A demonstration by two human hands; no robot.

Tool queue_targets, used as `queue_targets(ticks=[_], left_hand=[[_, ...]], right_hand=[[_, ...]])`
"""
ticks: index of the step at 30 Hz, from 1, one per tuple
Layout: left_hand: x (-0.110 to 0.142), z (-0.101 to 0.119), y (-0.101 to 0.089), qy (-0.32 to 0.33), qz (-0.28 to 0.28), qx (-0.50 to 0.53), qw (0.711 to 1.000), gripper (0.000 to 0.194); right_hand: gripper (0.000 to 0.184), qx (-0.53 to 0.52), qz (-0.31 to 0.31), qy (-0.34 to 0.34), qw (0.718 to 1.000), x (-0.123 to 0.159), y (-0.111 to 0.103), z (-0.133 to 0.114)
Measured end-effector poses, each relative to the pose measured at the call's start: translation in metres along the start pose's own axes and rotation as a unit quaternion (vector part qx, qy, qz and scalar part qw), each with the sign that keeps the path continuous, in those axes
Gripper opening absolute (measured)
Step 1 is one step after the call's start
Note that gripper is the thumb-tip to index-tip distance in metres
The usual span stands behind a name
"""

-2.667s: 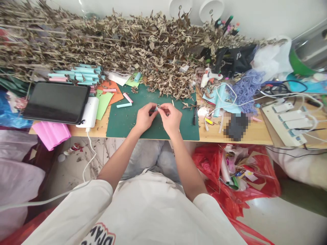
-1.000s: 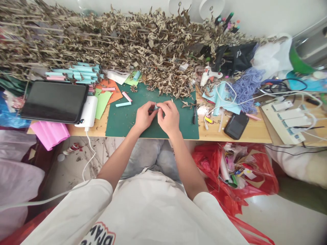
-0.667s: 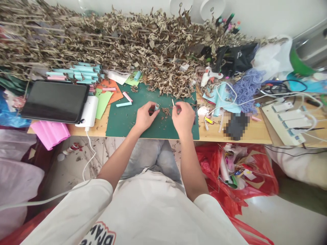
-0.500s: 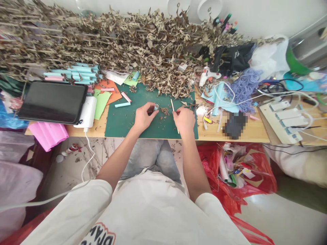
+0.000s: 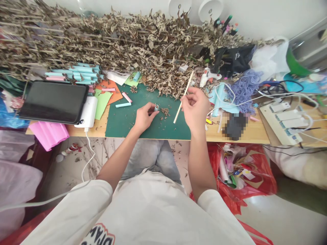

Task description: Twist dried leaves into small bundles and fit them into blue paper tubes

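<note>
My left hand [image 5: 143, 117] rests on the green cutting mat [image 5: 122, 119] and pinches a small light-blue paper tube [image 5: 156, 108], held upright at the fingertips. My right hand [image 5: 195, 108] is lifted above the mat's right side and grips a thin wooden stick [image 5: 184, 96], which slants from lower left to upper right. A small heap of crumbled dry leaves [image 5: 165, 111] lies on the mat between the two hands.
A mass of dried leafy branches [image 5: 102, 41] fills the back of the desk. Blue and pink paper rolls [image 5: 76, 73], a tablet [image 5: 55, 101] and a power bank [image 5: 88, 112] lie left. A glue gun [image 5: 208, 75], purple cord, phone and power strip [image 5: 283, 119] lie right. Red bags sit below.
My hands, together on the tube at first, separated. My right hand took up the wooden stick from the mat and raised it up and rightward; crumbled leaves now lie on the mat.
</note>
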State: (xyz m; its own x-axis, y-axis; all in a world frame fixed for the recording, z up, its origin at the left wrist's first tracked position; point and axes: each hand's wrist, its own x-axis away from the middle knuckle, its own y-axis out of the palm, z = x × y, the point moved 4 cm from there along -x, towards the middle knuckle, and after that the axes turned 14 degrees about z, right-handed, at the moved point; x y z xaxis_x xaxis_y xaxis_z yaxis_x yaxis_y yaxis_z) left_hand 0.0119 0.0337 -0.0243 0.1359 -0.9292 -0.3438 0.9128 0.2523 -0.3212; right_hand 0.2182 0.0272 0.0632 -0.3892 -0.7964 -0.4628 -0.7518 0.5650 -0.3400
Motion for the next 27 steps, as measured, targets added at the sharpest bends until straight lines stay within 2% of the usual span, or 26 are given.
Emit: queue_targets(ticks=[4, 9, 18, 23, 27], left_hand=[[0.000, 0.002, 0.000, 0.000, -0.006, 0.008, 1.000, 0.012], [-0.001, 0.006, -0.001, 0.001, -0.004, 0.009, 1.000, 0.012], [-0.001, 0.005, -0.001, 0.004, -0.004, 0.016, 1.000, 0.009], [0.000, 0.001, 0.000, 0.009, -0.011, 0.020, 1.000, 0.009], [0.000, 0.004, -0.001, 0.017, -0.009, 0.013, 1.000, 0.008]], right_hand=[[0.029, -0.106, 0.039, -0.004, 0.994, 0.009, 0.007, -0.031], [0.032, -0.115, 0.024, -0.046, 0.992, 0.024, 0.018, -0.053], [0.025, -0.072, -0.027, -0.054, 0.996, 0.031, 0.034, -0.044], [0.018, -0.036, -0.097, -0.095, 0.990, 0.035, 0.051, -0.035], [0.016, -0.043, -0.113, -0.109, 0.987, 0.031, 0.047, -0.035]])
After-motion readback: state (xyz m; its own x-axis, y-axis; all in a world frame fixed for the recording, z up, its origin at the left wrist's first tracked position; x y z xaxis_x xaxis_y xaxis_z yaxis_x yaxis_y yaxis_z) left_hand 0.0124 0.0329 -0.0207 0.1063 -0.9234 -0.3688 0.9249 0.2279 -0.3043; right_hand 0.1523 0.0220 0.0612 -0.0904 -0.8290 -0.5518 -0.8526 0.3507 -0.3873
